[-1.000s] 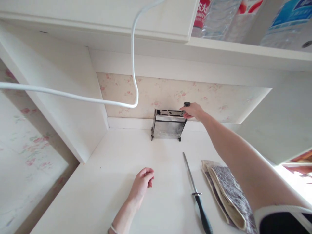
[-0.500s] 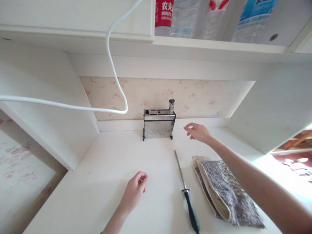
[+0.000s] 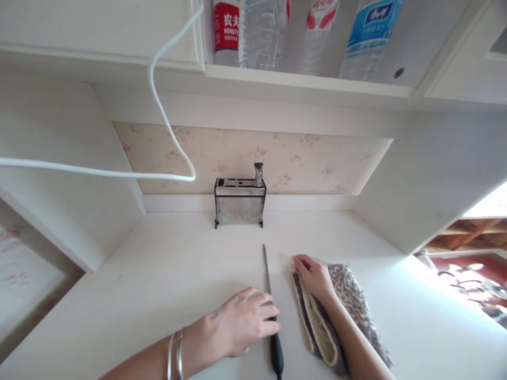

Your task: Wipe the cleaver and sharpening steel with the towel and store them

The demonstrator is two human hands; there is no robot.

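Note:
My left hand [image 3: 251, 319] reaches over the handle and guard of a honing steel [image 3: 277, 353], its fingers slightly apart; it has not closed around the handle. The steel lies on the white countertop, its thin rod pointing to the wall. My right hand [image 3: 315, 277] rests on the far left corner of a folded brown-and-beige towel [image 3: 350, 295], fingers curled over its edge. Against the back wall stands a metal-framed knife block [image 3: 240, 208] with clear sides. One grey-black handle [image 3: 259, 174] sticks up from its right end.
A white cable [image 3: 99, 171] hangs across the upper left. Overhead, an open shelf holds several plastic bottles, among them a red-labelled one [image 3: 226, 29] and a blue-labelled one [image 3: 372, 31]. White side panels [image 3: 412, 174] enclose the counter, with a bright window area at the right.
My right hand let go of the handle in the knife block and came back to the towel. My left hand moved right, over the honing steel. The view turned to the right.

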